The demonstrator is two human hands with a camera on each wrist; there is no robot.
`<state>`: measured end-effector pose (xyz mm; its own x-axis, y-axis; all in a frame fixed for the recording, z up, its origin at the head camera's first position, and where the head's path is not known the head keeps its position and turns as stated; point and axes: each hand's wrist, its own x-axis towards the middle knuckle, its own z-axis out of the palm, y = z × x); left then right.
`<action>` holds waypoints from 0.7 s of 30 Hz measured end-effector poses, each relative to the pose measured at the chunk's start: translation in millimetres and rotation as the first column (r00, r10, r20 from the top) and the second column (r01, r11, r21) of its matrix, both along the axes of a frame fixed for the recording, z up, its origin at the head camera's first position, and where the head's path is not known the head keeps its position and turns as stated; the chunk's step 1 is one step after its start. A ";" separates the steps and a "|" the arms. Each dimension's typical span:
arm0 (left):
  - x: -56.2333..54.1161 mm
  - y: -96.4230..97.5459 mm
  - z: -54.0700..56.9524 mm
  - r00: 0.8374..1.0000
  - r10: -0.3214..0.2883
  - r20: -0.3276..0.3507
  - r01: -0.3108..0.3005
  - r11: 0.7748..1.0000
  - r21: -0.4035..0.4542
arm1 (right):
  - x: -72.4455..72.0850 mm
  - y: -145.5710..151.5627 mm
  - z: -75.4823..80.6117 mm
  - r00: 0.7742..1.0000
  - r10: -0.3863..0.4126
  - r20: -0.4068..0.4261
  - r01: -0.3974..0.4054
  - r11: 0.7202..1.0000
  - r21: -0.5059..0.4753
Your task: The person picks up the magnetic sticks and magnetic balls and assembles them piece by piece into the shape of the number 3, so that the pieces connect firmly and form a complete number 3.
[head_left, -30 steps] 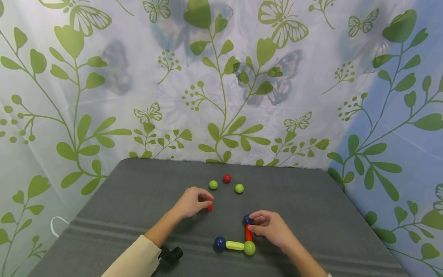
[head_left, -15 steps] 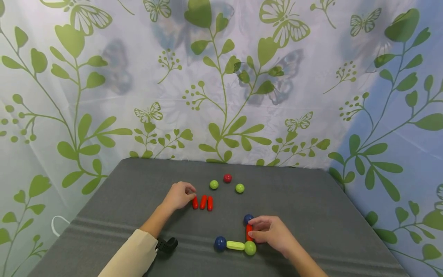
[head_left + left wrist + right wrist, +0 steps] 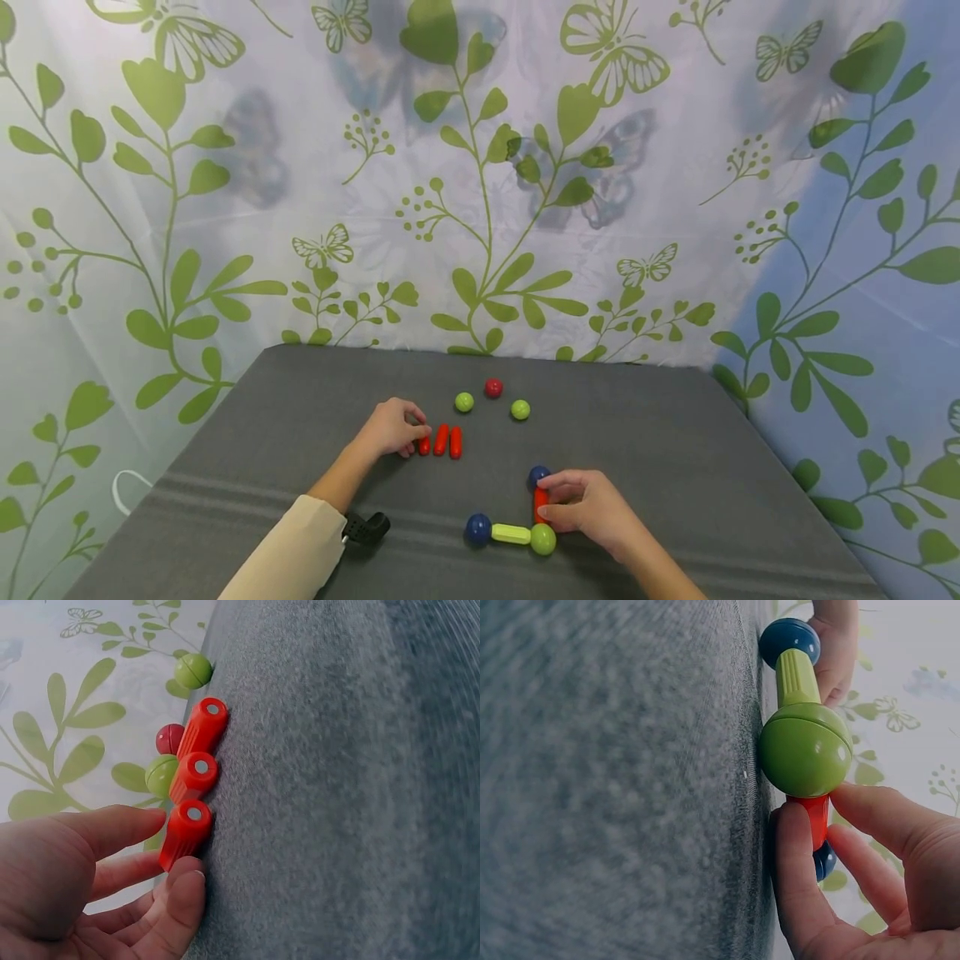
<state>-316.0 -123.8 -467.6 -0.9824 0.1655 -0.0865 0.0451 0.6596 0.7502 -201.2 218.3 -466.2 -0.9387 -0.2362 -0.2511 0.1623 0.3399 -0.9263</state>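
Observation:
My left hand [image 3: 392,427] is at the leftmost of three red rods; its thumb and fingers lie on either side of that red rod [image 3: 187,825]. Metal discs show in the rods' near ends. A middle red rod [image 3: 441,440] and a right-hand red rod [image 3: 456,442] lie beside it. With thumb and fingers my right hand [image 3: 588,507] holds another red rod [image 3: 817,817], which joins a large green ball [image 3: 543,539] to a blue ball [image 3: 538,476]. A yellow-green rod [image 3: 512,534] links the green ball to a second blue ball [image 3: 478,530], making an L shape.
Behind the loose rods sit a small red ball [image 3: 493,387] and two light green balls, one on the left [image 3: 464,402] and one on the right [image 3: 520,409]. Everything stands on a grey cloth-covered table [image 3: 645,417]. A leaf-patterned curtain [image 3: 360,167] closes off the back.
My left hand has moved left from the right-hand red rod to the leftmost one, bringing the three rods into sight. My right hand has slid slightly towards the green ball along its rod.

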 end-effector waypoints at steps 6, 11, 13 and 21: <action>1.0 2.2 0.1 0.999 -0.001 0.039 0.001 1.000 0.016 | 2.6 0.2 2.7 1.000 0.009 -0.002 -0.009 1.000 -0.012; 0.5 2.6 1.9 0.998 0.003 0.064 -0.003 1.000 0.007 | 2.5 -0.1 2.8 1.000 0.007 0.002 -0.007 1.000 -0.008; 0.5 3.1 4.1 0.997 0.004 0.074 -0.005 1.000 0.008 | 1.7 -0.2 2.8 1.000 0.002 0.009 -0.002 1.000 0.000; 1.8 3.3 7.0 0.994 0.011 0.108 -0.015 0.999 0.042 | -0.6 -0.9 0.5 1.000 -0.002 0.018 0.002 1.000 0.022</action>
<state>-314.3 -120.5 -460.6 -0.9699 0.1587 -0.1847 -0.0456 0.6268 0.7779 -201.8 217.5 -465.7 -0.9345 -0.2284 -0.2730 0.1796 0.3596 -0.9157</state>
